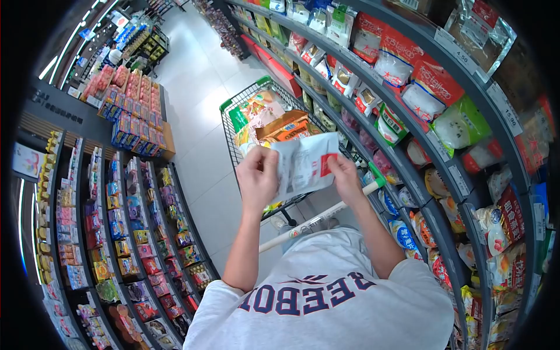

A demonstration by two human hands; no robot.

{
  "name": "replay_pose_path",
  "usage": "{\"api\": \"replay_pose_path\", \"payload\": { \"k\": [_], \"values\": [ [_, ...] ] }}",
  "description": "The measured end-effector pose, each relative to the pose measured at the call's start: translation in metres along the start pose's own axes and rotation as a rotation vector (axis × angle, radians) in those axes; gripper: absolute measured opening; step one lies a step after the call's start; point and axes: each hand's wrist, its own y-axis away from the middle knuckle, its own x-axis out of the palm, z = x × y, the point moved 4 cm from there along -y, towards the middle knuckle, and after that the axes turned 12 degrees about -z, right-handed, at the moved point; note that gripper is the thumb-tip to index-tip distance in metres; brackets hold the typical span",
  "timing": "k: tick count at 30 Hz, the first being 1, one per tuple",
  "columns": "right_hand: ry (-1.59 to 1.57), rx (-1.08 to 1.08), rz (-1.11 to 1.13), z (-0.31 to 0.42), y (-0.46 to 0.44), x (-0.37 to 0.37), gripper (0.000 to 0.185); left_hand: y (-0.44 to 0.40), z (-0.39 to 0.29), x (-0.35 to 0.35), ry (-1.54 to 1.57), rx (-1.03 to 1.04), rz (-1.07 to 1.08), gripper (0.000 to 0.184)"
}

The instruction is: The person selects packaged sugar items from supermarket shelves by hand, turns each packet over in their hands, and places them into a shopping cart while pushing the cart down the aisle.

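Note:
A whitish plastic packet [303, 166] with small print and a red patch is stretched between my two hands, above the shopping cart. My left hand [258, 178] pinches its left edge, thumb on the near face. At the right edge, by the red patch, my right hand [345, 177] grips it between thumb and fingers. Beneath and beyond the packet, the wire shopping cart [231, 137] with green corners carries an orange-brown box [286, 126] and several colourful bags. The cart's pale handle bar [315, 220] runs below my wrists, with neither hand on it.
Close on the right, a tall shelf rack [408, 108] holds many bagged goods, with price tags along its edges. Snack shelves [137, 233] stand to the left. Further off is a stacked display of boxes [137, 125] beside the tiled aisle floor [192, 140].

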Motion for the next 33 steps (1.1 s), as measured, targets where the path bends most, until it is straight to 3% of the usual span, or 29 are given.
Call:
{"api": "replay_pose_path", "payload": {
  "k": [3,6,11,13,17,19,20,23,25,26,28,29,30,33],
  "values": [
    [-0.181,0.151,0.115,-0.04,-0.001,-0.003,0.023,0.003,-0.054,0.001,-0.159,0.407,0.068,0.016],
    [-0.317,0.136,0.221,-0.041,0.001,-0.001,0.027,-0.016,-0.057,-0.005,-0.211,0.208,0.133,0.014],
    [-0.65,0.196,0.107,-0.035,0.006,0.023,0.033,-0.001,-0.088,0.004,-0.188,0.49,0.284,0.015],
    [-0.806,0.261,0.046,-0.018,0.008,0.036,0.035,-0.001,-0.088,0.006,-0.197,0.501,0.254,0.016],
    [-0.079,-0.187,-0.36,0.008,-0.009,0.018,0.031,-0.022,-0.035,-0.001,-0.239,0.237,0.045,0.019],
    [0.422,-0.567,-0.468,0.057,-0.007,0.018,0.036,-0.019,-0.006,-0.004,-0.2,0.164,-0.042,0.02],
    [0.534,-0.651,-0.467,0.083,-0.001,0.025,0.037,-0.014,-0.005,-0.005,-0.14,0.105,-0.075,0.02],
    [0.488,-0.518,-0.257,0.117,0.008,0.024,0.036,-0.001,0.017,-0.004,0.195,-0.023,-0.15,0.017],
    [0.494,-0.726,-0.158,0.151,0.022,0.012,0.028,0.009,0.029,-0.004,0.321,-0.184,-0.079,0.023],
    [-0.026,-0.551,-0.47,0.155,0.024,0.004,0.024,0.012,0.033,-0.005,0.365,-0.247,-0.04,0.026],
    [-0.878,-0.352,-0.124,0.151,0.012,-0.002,0.02,0.017,0.05,-0.008,0.363,-0.315,0.059,0.038],
    [-1.154,-0.34,0.532,0.152,0.003,-0.017,0.019,0.02,0.051,-0.01,0.366,-0.36,0.052,0.037],
    [-1.034,-0.338,0.676,0.14,-0.012,-0.016,0.016,0.022,0.05,-0.01,0.37,-0.408,0.048,0.035],
    [-0.08,-0.506,0.393,0.106,-0.022,-0.013,0.013,0.028,0.059,-0.008,0.379,-0.456,0.06,0.033]
  ]
}}
